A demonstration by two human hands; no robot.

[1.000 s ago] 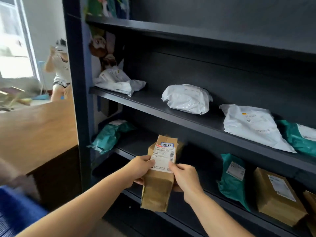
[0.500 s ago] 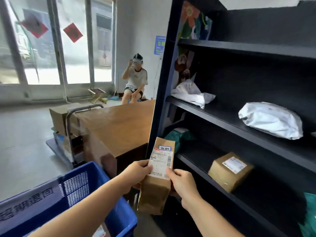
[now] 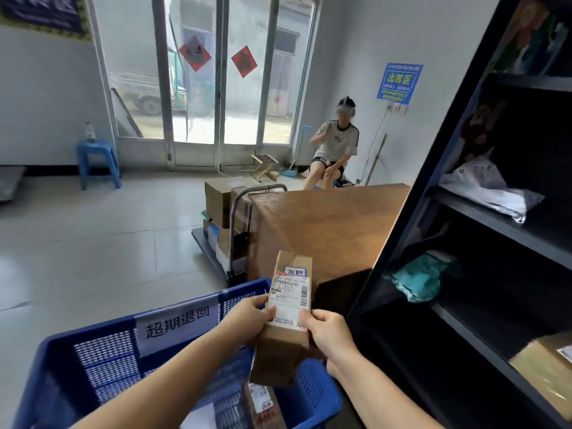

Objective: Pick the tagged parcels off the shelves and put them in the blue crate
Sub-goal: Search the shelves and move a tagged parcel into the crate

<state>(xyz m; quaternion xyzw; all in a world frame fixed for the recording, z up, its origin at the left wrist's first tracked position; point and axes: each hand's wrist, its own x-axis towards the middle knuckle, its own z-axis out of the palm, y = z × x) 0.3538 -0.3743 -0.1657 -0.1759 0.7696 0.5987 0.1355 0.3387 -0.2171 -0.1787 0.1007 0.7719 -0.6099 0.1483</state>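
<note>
- Step: carrying a tagged parcel (image 3: 283, 323) to the crate (image 3: 93, 360); it hangs upright over the crate's right end.
- Both hands grasp it: left hand (image 3: 247, 317) and right hand (image 3: 329, 332) pinch its label sides.
- Next: lower it in beside the parcels already there, then release.

A person (image 3: 335, 147) is sitting by the far wall as I'm facing the glass doors (image 3: 216, 78). A trolley (image 3: 230, 224) is standing beside the wooden counter (image 3: 328, 224); a blue stool (image 3: 98, 162) is standing left.
</note>
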